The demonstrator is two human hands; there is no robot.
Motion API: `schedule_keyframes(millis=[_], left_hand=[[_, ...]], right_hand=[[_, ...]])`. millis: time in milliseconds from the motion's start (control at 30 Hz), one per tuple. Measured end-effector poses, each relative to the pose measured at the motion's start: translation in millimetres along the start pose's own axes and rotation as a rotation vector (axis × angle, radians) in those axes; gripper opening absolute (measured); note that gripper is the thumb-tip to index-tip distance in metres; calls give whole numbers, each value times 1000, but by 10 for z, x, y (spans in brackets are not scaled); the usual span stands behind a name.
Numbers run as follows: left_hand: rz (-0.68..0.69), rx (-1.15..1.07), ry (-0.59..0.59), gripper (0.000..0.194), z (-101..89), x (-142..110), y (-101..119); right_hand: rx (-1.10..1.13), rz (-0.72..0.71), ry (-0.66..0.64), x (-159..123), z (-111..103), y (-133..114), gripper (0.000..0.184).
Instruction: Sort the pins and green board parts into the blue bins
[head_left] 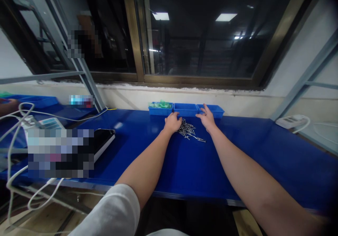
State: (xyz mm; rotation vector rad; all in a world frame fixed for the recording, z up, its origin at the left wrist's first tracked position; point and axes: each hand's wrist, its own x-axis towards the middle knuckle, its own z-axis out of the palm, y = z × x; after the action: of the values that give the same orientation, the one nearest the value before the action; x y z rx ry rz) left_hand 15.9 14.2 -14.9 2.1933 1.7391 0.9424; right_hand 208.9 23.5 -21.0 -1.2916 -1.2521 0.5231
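Note:
A loose pile of thin metal screws or nails (187,128) lies on the blue tabletop; their exact kind is too small to tell. At the pile's left edge is my left hand (173,122), its fingers loosely bent and a little apart, with nothing visible in them. My right hand (207,119) is held to the right of the pile, fingers spread, in front of the right blue bin (218,111) and partly covering it. Beside that bin stands the middle blue bin (185,108). The left blue bin (153,111) holds green pieces (161,104).
The blue table (126,165) runs beneath a dark window. On the left are a black-topped device (104,137), tangled white cables (11,158) and another person's hand (9,105) near more blue bins (39,101). A white power strip (293,121) lies far right, by a grey metal post.

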Motion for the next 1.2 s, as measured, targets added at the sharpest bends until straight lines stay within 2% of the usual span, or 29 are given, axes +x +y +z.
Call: schedule_keyframes(millis=[67,133,200,300,400,633,933,1133,1200], left_hand=[[14,28,-44,42,13,-6,-7],[46,58,-91,47,26,-18,-11],[89,94,-138,47,40,-34,-13],[138,140,-198,41,53,-52,-17],[169,153,-236,37,51,-55,-25],[111,78,-227,31,40,-23,-47],[66,40,-183,30,44,-10,-65],[172,-24,-31,27,-4,-32,5],[224,-47,-31,27,-27,-58,40]], right_hand=[[-114,-36,33,-3,31,25,74],[-218,-70,-15,-37,66,13,60],[-310,-110,-160,-97,106,-26,44],[-450,-197,-406,-197,167,-99,33],[-511,-235,-490,-257,200,-143,23],[-473,-230,-479,-251,175,-116,15],[-528,-263,-464,-236,186,-74,21],[-540,-265,-367,-234,176,-92,34],[-541,-272,-318,-234,174,-102,38]])
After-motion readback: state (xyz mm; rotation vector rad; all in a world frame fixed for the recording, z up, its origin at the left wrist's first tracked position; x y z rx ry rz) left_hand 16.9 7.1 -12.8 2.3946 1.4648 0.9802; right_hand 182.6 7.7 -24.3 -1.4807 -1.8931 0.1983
